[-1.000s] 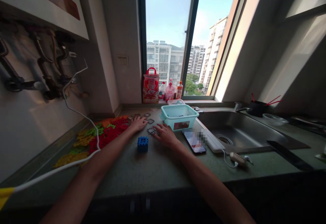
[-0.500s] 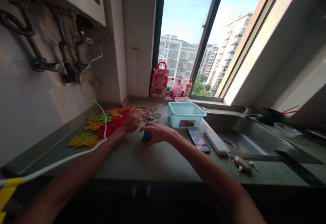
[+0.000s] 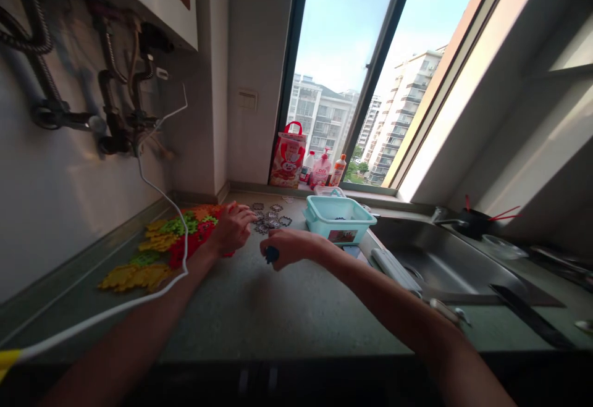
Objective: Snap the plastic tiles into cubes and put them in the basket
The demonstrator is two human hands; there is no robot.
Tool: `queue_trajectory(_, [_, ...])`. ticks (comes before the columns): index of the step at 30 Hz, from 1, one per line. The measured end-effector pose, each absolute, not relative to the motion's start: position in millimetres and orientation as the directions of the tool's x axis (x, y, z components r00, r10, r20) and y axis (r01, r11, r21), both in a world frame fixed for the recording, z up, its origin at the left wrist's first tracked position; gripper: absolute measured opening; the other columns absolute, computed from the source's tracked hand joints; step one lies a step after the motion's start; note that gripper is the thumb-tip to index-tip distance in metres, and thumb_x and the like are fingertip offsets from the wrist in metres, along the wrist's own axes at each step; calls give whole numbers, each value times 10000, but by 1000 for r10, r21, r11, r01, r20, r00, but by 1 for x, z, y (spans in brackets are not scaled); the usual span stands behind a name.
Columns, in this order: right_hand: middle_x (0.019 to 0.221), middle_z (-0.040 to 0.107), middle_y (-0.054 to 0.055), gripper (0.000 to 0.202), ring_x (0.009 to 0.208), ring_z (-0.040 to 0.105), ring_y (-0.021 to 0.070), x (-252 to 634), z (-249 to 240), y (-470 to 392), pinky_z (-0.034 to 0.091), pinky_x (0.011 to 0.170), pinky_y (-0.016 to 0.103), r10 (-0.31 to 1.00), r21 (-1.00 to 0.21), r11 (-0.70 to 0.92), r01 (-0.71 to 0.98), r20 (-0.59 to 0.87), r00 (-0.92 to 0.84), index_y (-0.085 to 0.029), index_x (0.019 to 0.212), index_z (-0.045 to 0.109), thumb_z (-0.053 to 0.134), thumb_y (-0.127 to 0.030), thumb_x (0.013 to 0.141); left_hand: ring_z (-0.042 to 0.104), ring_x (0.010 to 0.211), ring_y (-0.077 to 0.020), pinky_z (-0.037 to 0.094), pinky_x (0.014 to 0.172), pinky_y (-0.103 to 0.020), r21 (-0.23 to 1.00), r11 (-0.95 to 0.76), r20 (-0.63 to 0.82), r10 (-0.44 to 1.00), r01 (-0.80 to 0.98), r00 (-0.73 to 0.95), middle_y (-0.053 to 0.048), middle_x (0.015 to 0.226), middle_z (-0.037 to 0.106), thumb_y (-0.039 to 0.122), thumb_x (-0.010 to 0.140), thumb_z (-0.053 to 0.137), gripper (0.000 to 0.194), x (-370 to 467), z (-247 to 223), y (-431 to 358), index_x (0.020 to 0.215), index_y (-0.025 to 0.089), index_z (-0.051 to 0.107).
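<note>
My right hand (image 3: pixel 294 247) is closed around a small dark blue piece (image 3: pixel 271 254), held just above the counter; its exact shape is mostly covered by my fingers. To the left, my left hand (image 3: pixel 231 228) has its fingers stretched out beside a heap of red pieces (image 3: pixel 188 246). Several dark grey, jagged-edged flat pieces (image 3: pixel 269 220) lie scattered just beyond my two hands. Green pieces (image 3: pixel 183 225) and yellow pieces (image 3: pixel 134 276) spread over the left side of the counter. A light teal plastic tub (image 3: pixel 340 234) with some dark bits inside stands behind my right wrist.
A white cable (image 3: pixel 157 293) crosses in front of the coloured pieces. At right are a steel sink (image 3: pixel 445 265), a phone (image 3: pixel 354 252) partly behind my forearm, and a white strip-like object (image 3: pixel 393 271). Bottles (image 3: pixel 320 169) and a red bag (image 3: pixel 289 157) stand at the window.
My head view has shifted. My right hand has turned and closed further round the blue piece. My left hand stays beside the red pieces.
</note>
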State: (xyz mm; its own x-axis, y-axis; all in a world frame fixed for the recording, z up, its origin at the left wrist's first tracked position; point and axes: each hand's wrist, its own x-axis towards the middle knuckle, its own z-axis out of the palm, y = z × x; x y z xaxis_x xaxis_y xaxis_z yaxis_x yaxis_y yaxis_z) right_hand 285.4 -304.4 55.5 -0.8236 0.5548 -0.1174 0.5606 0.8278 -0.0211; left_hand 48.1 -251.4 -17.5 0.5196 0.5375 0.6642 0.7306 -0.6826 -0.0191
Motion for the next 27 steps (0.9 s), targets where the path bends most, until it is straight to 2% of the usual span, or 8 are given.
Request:
queue_trajectory(4, [1018, 690, 12, 372, 863, 625, 165, 335, 110, -275, 440, 769, 243, 655, -50, 755, 653, 104, -749, -250, 1125, 734, 795, -275, 759, 555, 1308, -295, 260, 1228, -590, -51, -667, 657, 539, 744, 528, -42, 1291, 727, 204, 920, 490, 366, 49, -21, -246, 1174, 267, 746])
queue_trajectory(7, [1021, 728, 9, 334, 906, 647, 174, 392, 137, -240, 463, 804, 243, 800, -74, 596, 800, 151, -581, -236, 1089, 741, 770, -246, 756, 548, 1323, -312, 258, 1227, -612, -67, -627, 665, 552, 776, 503, -63, 1311, 714, 229, 927, 502, 338, 49, -22, -242, 1145, 260, 758])
queue_trajectory(8, [1023, 734, 9, 328, 922, 657, 173, 411, 139, -229, 471, 817, 239, 860, -101, 505, 857, 140, -490, -234, 1084, 740, 768, -241, 758, 543, 1332, -317, 255, 1229, -618, -72, -614, 669, 555, 786, 495, -71, 1319, 708, 238, 930, 504, 332, 49, -23, -241, 1142, 257, 759])
queue_trajectory(10, [997, 740, -2, 326, 903, 673, 163, 441, 133, -211, 490, 796, 222, 977, -156, 213, 964, 1, -215, -246, 1081, 735, 764, -234, 757, 534, 1345, -324, 248, 1233, -626, -86, -594, 673, 558, 800, 486, -86, 1336, 696, 256, 936, 506, 325, 49, -24, -240, 1139, 247, 759])
queue_trajectory(14, [878, 737, 57, 232, 728, 688, 189, 472, 97, -188, 531, 635, 256, 988, -138, 0, 990, -151, -21, -179, 959, 744, 753, -202, 729, 526, 1362, -318, 244, 1245, -623, -107, -576, 663, 566, 810, 490, -89, 1355, 684, 277, 940, 515, 315, 50, -25, -241, 1141, 244, 756])
queue_trajectory(20, [864, 735, 83, 193, 718, 683, 204, 479, 58, -167, 516, 612, 269, 964, -152, -118, 981, -254, 77, -172, 885, 729, 775, -208, 701, 504, 1394, -317, 219, 1263, -633, -120, -555, 643, 588, 823, 490, -96, 1370, 676, 317, 949, 525, 310, 51, -27, -242, 1131, 237, 762])
queue_trajectory(27, [825, 726, 133, 172, 710, 675, 216, 477, 53, -160, 469, 624, 300, 968, -148, -79, 986, -246, 41, -141, 822, 730, 784, -199, 670, 487, 1418, -327, 151, 1284, -649, -83, -537, 599, 646, 839, 473, -92, 1410, 657, 378, 965, 519, 333, 53, -30, -242, 1144, 254, 771])
